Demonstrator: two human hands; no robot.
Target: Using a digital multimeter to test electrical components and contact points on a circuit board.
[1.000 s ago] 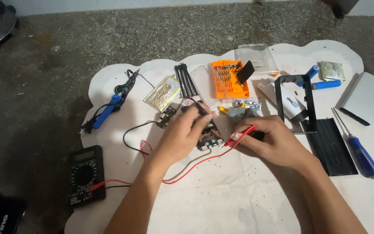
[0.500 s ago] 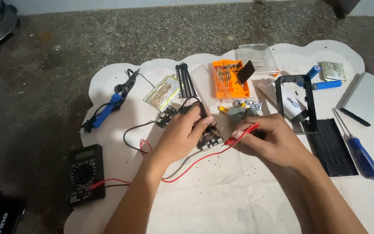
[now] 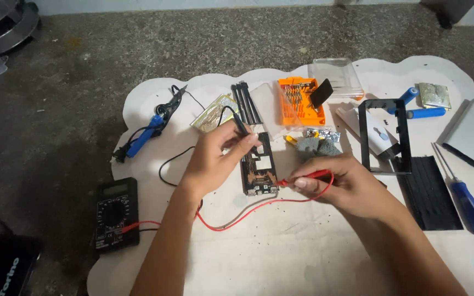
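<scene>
A small dark circuit board (image 3: 257, 167) lies on a white sheet (image 3: 303, 257) spread on the floor. My left hand (image 3: 215, 156) pinches a black test probe (image 3: 241, 127) whose tip rests on the board's upper part. From the right, my right hand (image 3: 342, 183) grips a red test probe (image 3: 303, 178) and touches its tip to the board's lower right edge. Red and black leads run back to a black multimeter (image 3: 116, 212) at the sheet's left edge.
An orange bit case (image 3: 300, 102), a clear lid (image 3: 337, 77), black bars (image 3: 246, 102), a blue soldering iron (image 3: 142, 137), a black frame (image 3: 383, 136), a ridged black panel (image 3: 431, 192), a blue screwdriver (image 3: 466, 197) and blue cylinders (image 3: 424, 113) lie around. Grey stone floor surrounds the sheet.
The board is now uncovered between my hands. My left hand has shifted slightly left and up with the black probe; the red probe tip has dropped to the board's lower edge.
</scene>
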